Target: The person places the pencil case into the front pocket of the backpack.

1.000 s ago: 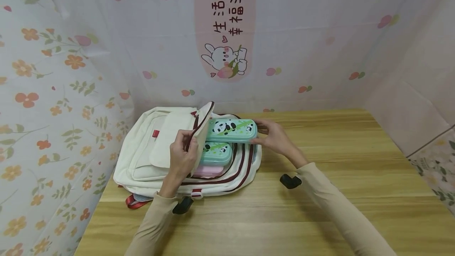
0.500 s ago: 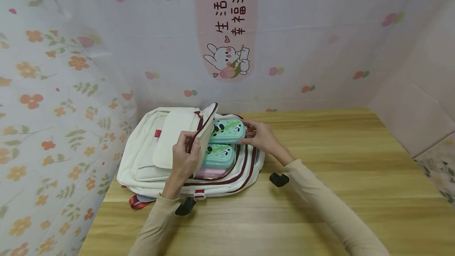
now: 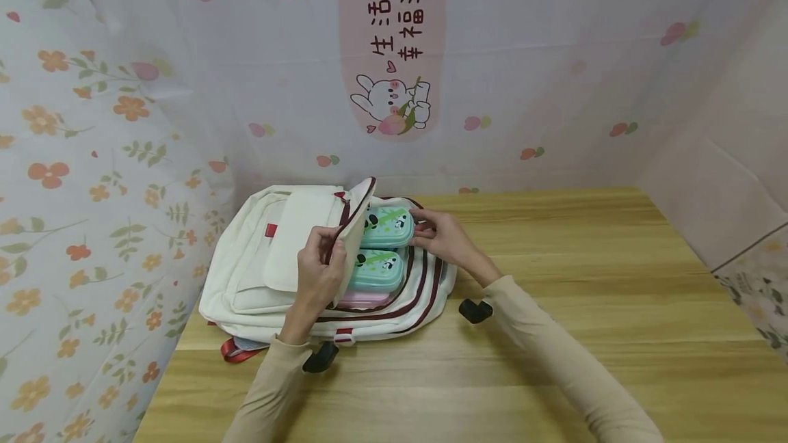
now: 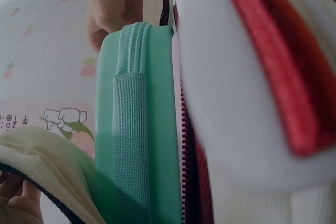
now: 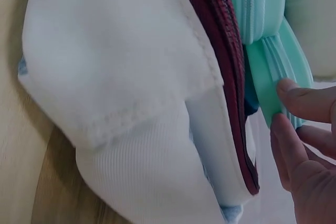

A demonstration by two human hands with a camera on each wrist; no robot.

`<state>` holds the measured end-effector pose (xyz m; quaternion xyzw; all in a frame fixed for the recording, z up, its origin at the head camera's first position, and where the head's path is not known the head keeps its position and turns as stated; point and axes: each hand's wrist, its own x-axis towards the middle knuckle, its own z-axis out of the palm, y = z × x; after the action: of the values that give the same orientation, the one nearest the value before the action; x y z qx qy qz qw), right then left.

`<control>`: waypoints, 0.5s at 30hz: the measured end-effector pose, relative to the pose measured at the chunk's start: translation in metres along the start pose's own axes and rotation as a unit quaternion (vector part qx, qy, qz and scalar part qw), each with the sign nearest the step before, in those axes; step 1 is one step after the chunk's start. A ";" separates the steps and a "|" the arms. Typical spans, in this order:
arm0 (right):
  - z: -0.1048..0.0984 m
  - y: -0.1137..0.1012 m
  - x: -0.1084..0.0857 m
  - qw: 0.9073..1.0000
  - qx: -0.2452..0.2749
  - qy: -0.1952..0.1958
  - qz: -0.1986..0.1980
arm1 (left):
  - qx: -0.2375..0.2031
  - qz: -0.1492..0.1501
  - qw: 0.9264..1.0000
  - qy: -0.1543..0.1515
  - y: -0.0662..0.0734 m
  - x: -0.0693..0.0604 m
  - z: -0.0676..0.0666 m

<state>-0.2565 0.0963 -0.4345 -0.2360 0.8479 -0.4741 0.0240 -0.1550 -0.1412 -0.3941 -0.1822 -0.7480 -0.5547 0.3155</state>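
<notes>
A cream backpack with dark red zips lies on its back. My left hand grips the edge of its front pocket flap and holds it up. Under the flap sit two mint-green pencil cases with pandas. My right hand holds the right end of the far pencil case, thumb and fingers on its zipped end in the right wrist view; its left part is hidden by the flap. The near pencil case rests over a pink flat thing, mostly covered.
The backpack lies on a wood-grain table, close to the patterned cloth behind. A red strap sticks out at its near left corner. Black camera mounts hang by both wrists.
My right hand has moved left, and the far pencil case has slid left, deeper under the flap. The left hand still holds the flap up.
</notes>
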 end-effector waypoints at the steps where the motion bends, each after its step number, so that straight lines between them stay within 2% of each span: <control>1: 0.001 0.000 0.000 1.000 0.002 0.000 0.003 | -0.001 -0.001 1.000 -0.001 0.000 0.000 0.000; 15: 0.016 -0.006 0.006 0.999 0.029 0.010 0.009 | 0.005 0.014 1.000 -0.003 0.002 0.000 0.001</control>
<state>-0.2556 0.0786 -0.4371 -0.2225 0.8364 -0.5003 0.0267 -0.1540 -0.1400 -0.3930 -0.1929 -0.7494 -0.5455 0.3220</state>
